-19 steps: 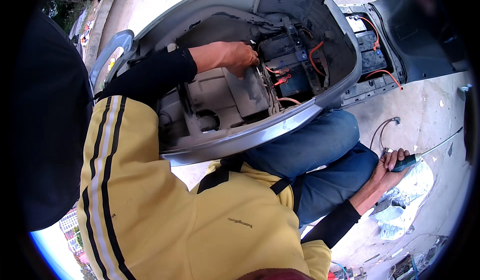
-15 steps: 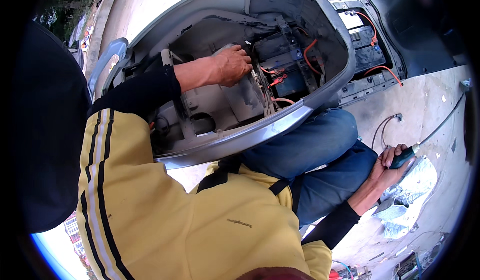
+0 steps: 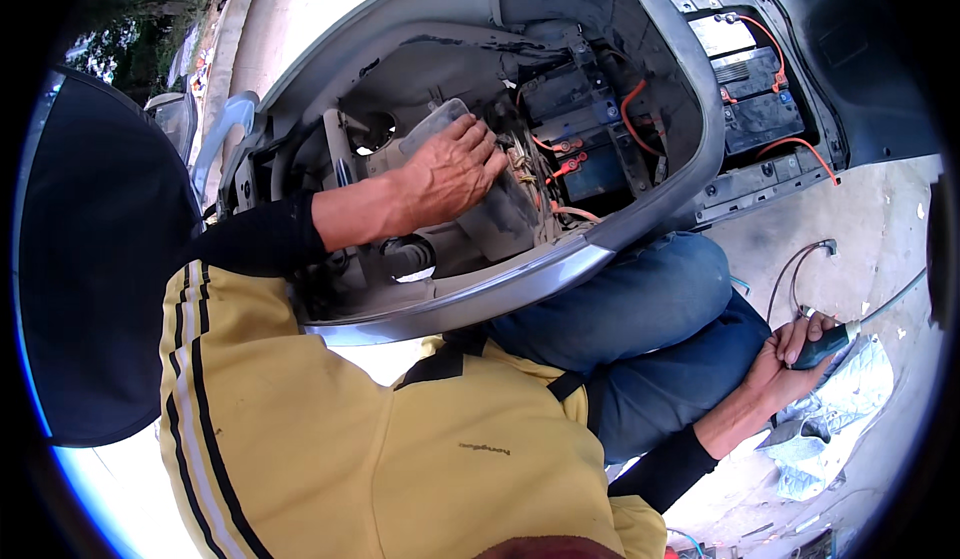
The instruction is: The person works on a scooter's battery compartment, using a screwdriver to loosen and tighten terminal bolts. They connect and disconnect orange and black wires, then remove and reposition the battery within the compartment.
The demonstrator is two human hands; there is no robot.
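Note:
The grey body shell (image 3: 707, 109) of a scooter or similar vehicle lies across the view in front of me. Inside it, my left hand (image 3: 450, 171) closes over the edge of a grey plastic panel (image 3: 437, 125); the thumb is hidden. Right of that hand, orange and thin wires (image 3: 528, 164) run by dark batteries (image 3: 585, 174) with red cable ends. Down at the right, beside my knee, my right hand (image 3: 797, 361) is wrapped around the dark green handle of a long, thin-shafted screwdriver (image 3: 825, 345), which points up and right.
More batteries (image 3: 755, 84) with orange cables sit in an open floor bay at upper right. A dark cable with a connector (image 3: 800, 264) and crumpled silvery sheeting (image 3: 845, 424) lie on the concrete. A large black rounded object (image 3: 100, 259) stands at my left.
The view has shifted slightly. My left hand has moved down and left a little with the panel, whose upper part now shows more. My right hand still holds the screwdriver.

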